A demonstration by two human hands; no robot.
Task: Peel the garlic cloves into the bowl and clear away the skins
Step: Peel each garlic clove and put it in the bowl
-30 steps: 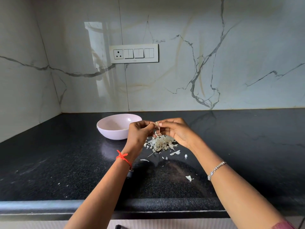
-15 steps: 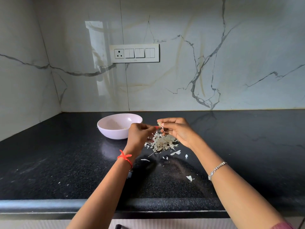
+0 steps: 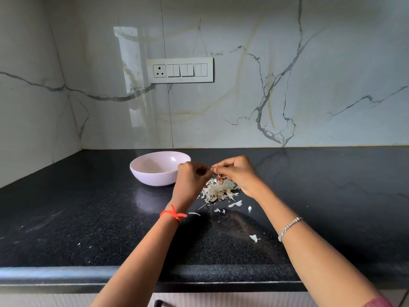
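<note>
Both hands met above the dark speckled desk (image 3: 66, 218), just in front of the marble wall. The left hand (image 3: 190, 180) had its fingers (image 3: 202, 170) curled and pinched one end of a small garlic clove (image 3: 213, 169), while the right hand (image 3: 240, 173) pinched the other end with its fingers (image 3: 223, 166) bent round it, so the clove was held in the air between the two hands. It was mostly hidden by the fingertips. A thin curl of skin (image 3: 221, 176) hung below the right fingers. Directly under the hands a pile of pale skins (image 3: 219, 192) lay on the desk, with a few loose flakes scattered nearer the person, one stray flake (image 3: 254, 238) lying well apart from the pile beside the right forearm. The pale pink bowl (image 3: 155, 179) stood upright on the desk just left of the left hand. A small pale piece lay inside it, too small to tell what it was. A red thread (image 3: 173, 214) was tied round the left wrist and a silver bracelet (image 3: 288, 227) circled the right. A white switch panel (image 3: 180, 70) sat on the wall above the bowl.
</note>
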